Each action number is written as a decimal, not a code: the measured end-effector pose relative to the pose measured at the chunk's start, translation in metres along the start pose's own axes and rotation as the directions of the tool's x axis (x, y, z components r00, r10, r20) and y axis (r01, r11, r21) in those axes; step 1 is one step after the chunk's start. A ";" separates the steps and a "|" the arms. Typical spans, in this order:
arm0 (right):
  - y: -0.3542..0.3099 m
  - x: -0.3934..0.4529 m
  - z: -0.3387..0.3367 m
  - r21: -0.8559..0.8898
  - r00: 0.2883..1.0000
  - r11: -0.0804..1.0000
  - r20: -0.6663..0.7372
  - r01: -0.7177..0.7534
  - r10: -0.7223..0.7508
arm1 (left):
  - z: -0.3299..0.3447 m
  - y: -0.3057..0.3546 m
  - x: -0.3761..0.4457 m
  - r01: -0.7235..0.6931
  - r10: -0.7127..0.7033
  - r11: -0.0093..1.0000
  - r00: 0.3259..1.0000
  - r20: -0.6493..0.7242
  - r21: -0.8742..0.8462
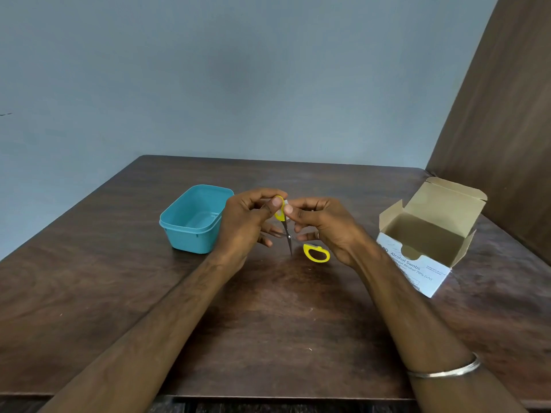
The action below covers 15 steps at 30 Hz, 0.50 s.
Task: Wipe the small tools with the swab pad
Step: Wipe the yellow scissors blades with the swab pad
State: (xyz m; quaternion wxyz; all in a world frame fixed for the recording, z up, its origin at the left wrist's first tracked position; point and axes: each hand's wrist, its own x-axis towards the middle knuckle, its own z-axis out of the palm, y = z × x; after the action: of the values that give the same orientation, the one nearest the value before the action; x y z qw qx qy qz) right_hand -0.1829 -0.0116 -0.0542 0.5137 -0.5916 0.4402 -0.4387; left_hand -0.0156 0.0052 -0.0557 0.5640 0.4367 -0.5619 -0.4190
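Silver metal is showing nearest the camera, a thin bangle (444, 371) circling the right forearm low in the view. Further on, both forearms are reaching over the dark wooden table (268, 338) and meeting above its middle. A small pair of scissors (287, 231) with yellow handles is being held there, opened wide: one yellow loop is hanging low near the right wrist, and the other is sitting high between the two hands, with the thin blades crossing between and one tip pointing down toward the table. The left hand (247, 222) is curling its thumb and fingers around the upper yellow loop, gripping it. The right hand (322, 225) is pinching a small white swab pad (286, 204) between thumb and fingertips, pressed against that same upper loop; only a sliver of the pad is showing. To the left, just beyond the left hand, a teal plastic container (193, 219) is sitting open on the table. To the right, well apart from the hands, a cardboard box (429, 234) printed "Alcohol Swabs" is standing with its flaps open. Behind the table a pale blue wall (238, 84) is rising.
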 end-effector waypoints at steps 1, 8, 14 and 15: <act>0.001 0.000 0.001 0.006 1.000 1.000 0.011 -0.014 0.014 | 0.000 0.000 0.000 -0.004 0.004 1.000 1.000 0.001 0.000; -0.001 0.002 0.003 0.152 1.000 0.988 -0.016 -0.015 0.017 | 0.003 0.001 0.000 -0.012 0.012 1.000 1.000 0.000 -0.028; -0.001 0.005 0.000 0.294 0.981 0.955 -0.169 -0.038 0.092 | 0.002 -0.001 -0.002 -0.481 0.495 0.649 0.855 0.153 0.589; 0.000 0.005 -0.001 0.309 0.975 0.951 -0.200 -0.030 0.096 | 0.005 -0.002 -0.004 -0.528 0.519 0.566 0.825 0.224 0.632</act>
State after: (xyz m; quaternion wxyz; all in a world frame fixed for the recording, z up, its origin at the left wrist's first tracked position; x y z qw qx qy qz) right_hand -0.1823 -0.0167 -0.0539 0.5624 -0.4406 0.4386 -0.5452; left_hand -0.0203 0.0090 -0.0584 0.4627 0.4203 -0.7806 -0.0046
